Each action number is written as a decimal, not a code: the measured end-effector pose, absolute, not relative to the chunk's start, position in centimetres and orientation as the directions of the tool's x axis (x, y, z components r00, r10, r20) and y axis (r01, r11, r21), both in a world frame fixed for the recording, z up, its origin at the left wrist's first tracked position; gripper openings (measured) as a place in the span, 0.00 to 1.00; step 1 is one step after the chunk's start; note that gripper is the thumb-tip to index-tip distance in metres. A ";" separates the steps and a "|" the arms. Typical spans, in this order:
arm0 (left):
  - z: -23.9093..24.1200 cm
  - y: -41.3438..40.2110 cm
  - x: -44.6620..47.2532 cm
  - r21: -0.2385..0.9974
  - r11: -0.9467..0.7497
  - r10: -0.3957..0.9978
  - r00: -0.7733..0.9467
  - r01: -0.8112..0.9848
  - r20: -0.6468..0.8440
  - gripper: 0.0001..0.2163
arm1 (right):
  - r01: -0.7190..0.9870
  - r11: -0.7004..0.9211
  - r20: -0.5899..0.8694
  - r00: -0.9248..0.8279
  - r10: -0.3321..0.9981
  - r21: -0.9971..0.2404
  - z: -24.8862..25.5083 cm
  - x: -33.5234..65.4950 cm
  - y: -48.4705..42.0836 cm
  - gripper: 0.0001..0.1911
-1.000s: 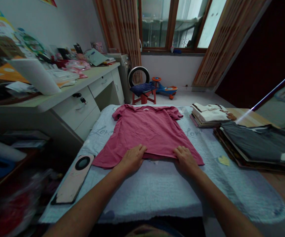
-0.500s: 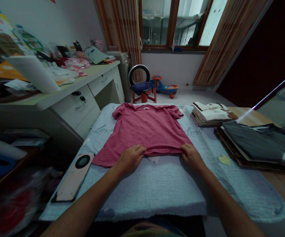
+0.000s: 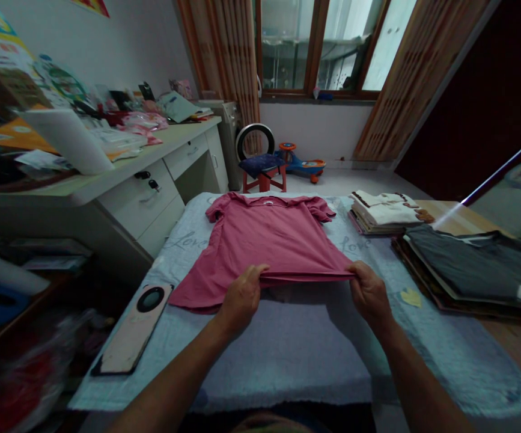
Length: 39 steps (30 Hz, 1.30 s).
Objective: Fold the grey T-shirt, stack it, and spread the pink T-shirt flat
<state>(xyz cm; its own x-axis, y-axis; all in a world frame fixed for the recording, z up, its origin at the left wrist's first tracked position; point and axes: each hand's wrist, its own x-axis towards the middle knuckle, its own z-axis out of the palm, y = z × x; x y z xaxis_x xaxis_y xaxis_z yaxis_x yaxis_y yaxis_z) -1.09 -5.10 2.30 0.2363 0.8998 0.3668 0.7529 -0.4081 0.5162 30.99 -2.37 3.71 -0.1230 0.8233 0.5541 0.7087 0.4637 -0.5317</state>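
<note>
A pink short-sleeved T-shirt [image 3: 273, 240] lies spread on a light blue cloth [image 3: 287, 355], its collar at the far side and its hem toward me. Near the middle of the hem, my left hand [image 3: 243, 294] pinches the fabric between thumb and fingers. At the hem's right corner, my right hand [image 3: 371, 293] grips the edge in the same way. Between the two hands the hem is pulled straight and raised a little off the cloth. The left part of the hem lies loose on the cloth.
A phone [image 3: 134, 331] lies on the cloth at left. To the right are a stack of light folded clothes [image 3: 384, 210] and a stack of dark ones [image 3: 472, 258]. A cluttered white desk [image 3: 138, 192] borders the left side. Beyond stands a red stool [image 3: 264, 179].
My right hand has moved right and up with the hem corner, and my left hand has lifted slightly. The hem between them has gone from slack to taut.
</note>
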 end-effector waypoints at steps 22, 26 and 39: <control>3.2 -7.5 -0.1 0.184 -0.500 0.865 0.499 0.846 0.056 0.06 | 0.788 0.336 0.383 -0.138 0.913 -0.517 1.5 31.2 -2.8 0.10; 3.0 -7.9 -0.8 0.199 -0.486 0.871 0.491 0.851 0.025 0.07 | 0.778 0.370 0.428 -0.145 0.892 -0.507 2.7 31.7 -3.5 0.10; 2.3 -9.9 -3.6 0.168 -0.493 0.867 0.499 0.853 0.012 0.10 | 0.813 0.438 0.150 -0.413 0.898 -0.384 1.7 31.8 -5.2 0.07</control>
<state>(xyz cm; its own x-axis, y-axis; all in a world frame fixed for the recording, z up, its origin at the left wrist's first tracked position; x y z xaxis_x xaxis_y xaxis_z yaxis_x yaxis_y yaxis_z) -3.63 -9.92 2.28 0.4987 0.8667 0.0124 0.8534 -0.4934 0.1681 31.80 -5.21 1.74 -0.4131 0.8983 0.1496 0.8131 0.4378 -0.3836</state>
